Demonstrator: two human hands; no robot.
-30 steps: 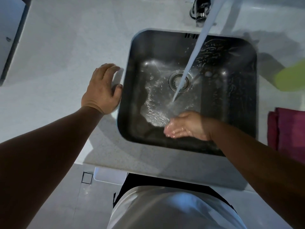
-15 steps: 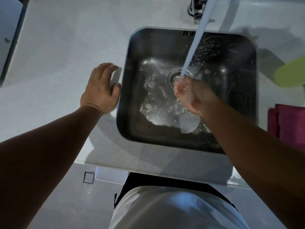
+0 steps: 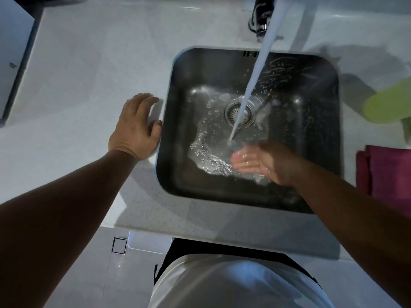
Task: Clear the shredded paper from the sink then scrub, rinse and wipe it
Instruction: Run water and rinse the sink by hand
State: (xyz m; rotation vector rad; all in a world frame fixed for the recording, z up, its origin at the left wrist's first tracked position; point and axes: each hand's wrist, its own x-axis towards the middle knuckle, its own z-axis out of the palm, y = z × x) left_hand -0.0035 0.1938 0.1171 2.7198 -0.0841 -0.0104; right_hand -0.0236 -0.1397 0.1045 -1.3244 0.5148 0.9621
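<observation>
The steel sink [image 3: 315,70] is set in a white counter, and no shredded paper shows in it. Water [image 3: 258,70] streams from the tap [image 3: 259,18] and lands just in front of the drain [image 3: 239,112], spreading bubbles over the sink floor. My right hand [image 3: 260,162] is inside the sink near its front, wet, with fingers straight and palm up, just below where the stream lands. My left hand [image 3: 135,127] rests on the counter at the sink's left rim, fingers loosely bent and holding nothing.
A green object [image 3: 389,103] lies on the counter right of the sink. A dark red cloth [image 3: 387,174] lies nearer, at the right edge. The white counter [image 3: 89,74] stretches left of the sink. A dark panel [image 3: 13,63] stands at the far left.
My right hand dropped from the water stream over the drain back to the sink's front, palm up. The left hand has stayed on the rim.
</observation>
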